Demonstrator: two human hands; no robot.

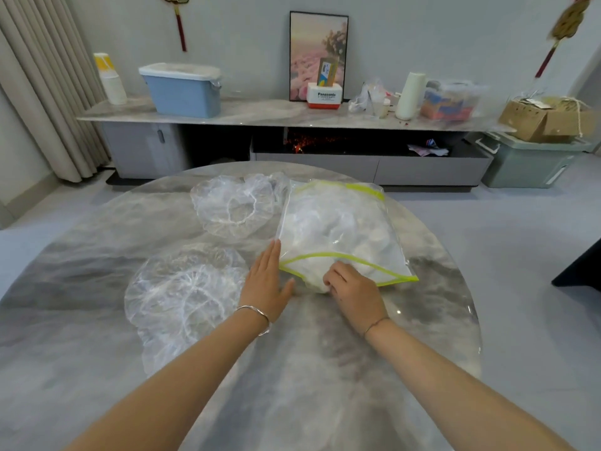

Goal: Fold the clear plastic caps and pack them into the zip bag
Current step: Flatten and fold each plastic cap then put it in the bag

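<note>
Pushing a folded cap [313, 283] into the zip bag's [338, 222] near mouth, the right hand [353, 291] curls round it. The left hand [265, 281] lies flat, fingers straight, at the mouth's left corner. The bag runs away from the person and looks already stuffed. Two loose caps [182, 294] lie to its left on the desk [325, 385].

You have a round, grey-marbled table [325, 369] before you. Right of centre on it lies the zip bag [338, 229], yellow-green at its edges and stuffed with clear plastic. Just left of it lies the far cap [234, 206]; the near cap [182, 297] lies nearer, further left.
</note>
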